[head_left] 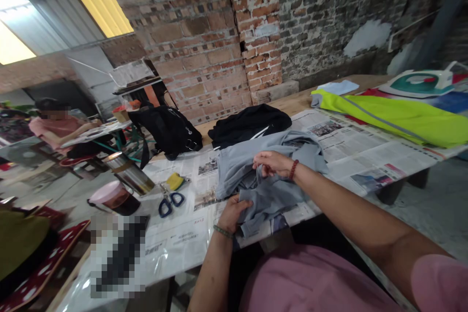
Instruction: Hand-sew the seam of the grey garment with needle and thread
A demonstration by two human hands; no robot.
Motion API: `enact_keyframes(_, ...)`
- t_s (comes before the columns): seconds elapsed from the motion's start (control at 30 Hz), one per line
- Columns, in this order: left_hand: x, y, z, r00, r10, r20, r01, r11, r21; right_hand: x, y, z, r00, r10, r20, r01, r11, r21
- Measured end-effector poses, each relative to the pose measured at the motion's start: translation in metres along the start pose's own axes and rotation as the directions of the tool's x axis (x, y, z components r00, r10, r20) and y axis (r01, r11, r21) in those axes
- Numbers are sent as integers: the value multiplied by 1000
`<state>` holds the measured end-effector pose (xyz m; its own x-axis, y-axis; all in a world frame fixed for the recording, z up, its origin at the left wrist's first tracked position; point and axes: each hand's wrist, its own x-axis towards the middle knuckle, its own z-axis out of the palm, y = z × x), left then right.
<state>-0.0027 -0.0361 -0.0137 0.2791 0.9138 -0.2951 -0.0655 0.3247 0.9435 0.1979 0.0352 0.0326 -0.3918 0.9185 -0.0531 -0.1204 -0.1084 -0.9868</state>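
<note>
A grey garment (pixel 270 148) lies bunched on the newspaper-covered table in front of me. My left hand (pixel 232 212) grips its near edge, the thumb on top of the cloth and the other fingers partly under it. Above the folds, my right hand (pixel 272 163) is closed in a pinch, with a thin pale thread (pixel 257 169) showing at its fingertips. Whether a needle is there is too small to tell. To the left lie scissors (pixel 171 204) with dark blue handles, beside a small yellow item (pixel 175 181).
Behind the garment are black clothing (pixel 252 124) and a black bag (pixel 168 129). A steel flask (pixel 127 173) and a lidded cup (pixel 115 197) stand left. A hi-vis yellow garment (pixel 395 114) and an iron (pixel 419 83) lie right. Another person (pixel 58 129) sits at a far table.
</note>
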Motion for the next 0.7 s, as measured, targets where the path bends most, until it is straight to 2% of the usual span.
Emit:
enact_keyframes(0.13, -1, 1, 1, 1000, 6, -2, -6, 1000, -2, 0, -1, 6, 998, 47, 47, -55, 984, 171)
enact_keyframes(0.3, -1, 1, 1, 1000, 9, -2, -9, 1000, -8, 12, -12, -1, 1000, -4, -30, 14, 948, 317)
enact_keyframes(0.5, 0, 0, -1, 1000, 0, 7, 0, 1000, -3, 26, -25, -23, 993, -45, -105, 76, 946, 314)
enact_keyframes(0.7, -1, 1, 0, 1000, 3, 7, -3, 1000, 7, 31, -30, -32, 977, -118, -180, 164, 951, 264)
